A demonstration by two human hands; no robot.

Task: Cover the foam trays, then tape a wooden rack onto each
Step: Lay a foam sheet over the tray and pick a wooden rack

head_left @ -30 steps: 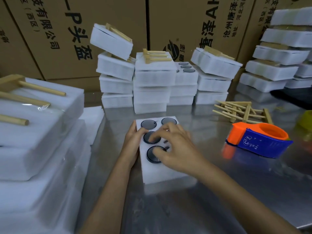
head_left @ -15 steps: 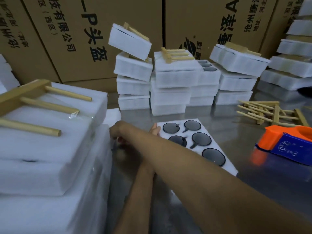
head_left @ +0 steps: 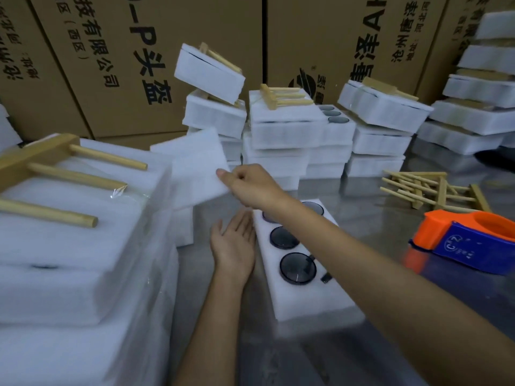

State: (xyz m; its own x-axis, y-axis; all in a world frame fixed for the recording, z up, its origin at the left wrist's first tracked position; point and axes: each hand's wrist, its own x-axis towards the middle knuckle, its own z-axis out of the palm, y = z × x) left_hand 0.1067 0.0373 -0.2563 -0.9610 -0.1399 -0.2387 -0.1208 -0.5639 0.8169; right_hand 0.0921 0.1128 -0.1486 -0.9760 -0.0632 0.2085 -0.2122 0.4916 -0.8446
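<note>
Our right hand (head_left: 248,185) pinches a thin white foam sheet (head_left: 195,168) above the shiny metal surface (head_left: 390,274), our left hand (head_left: 232,240) relaxed beside the foam tray (head_left: 306,299) of dark round discs, loose wooden racks (head_left: 434,190) and an orange-blue tape dispenser (head_left: 468,240) nearby.

- Cardboard boxes (head_left: 117,65): brown, large, printed with black Chinese characters, standing in a row along the back.
- Table (head_left: 418,296): shiny metal top, reflective.
- Dark object (head_left: 498,158): at the right edge, on the table, cut off by the frame; kind cannot be told.
</note>
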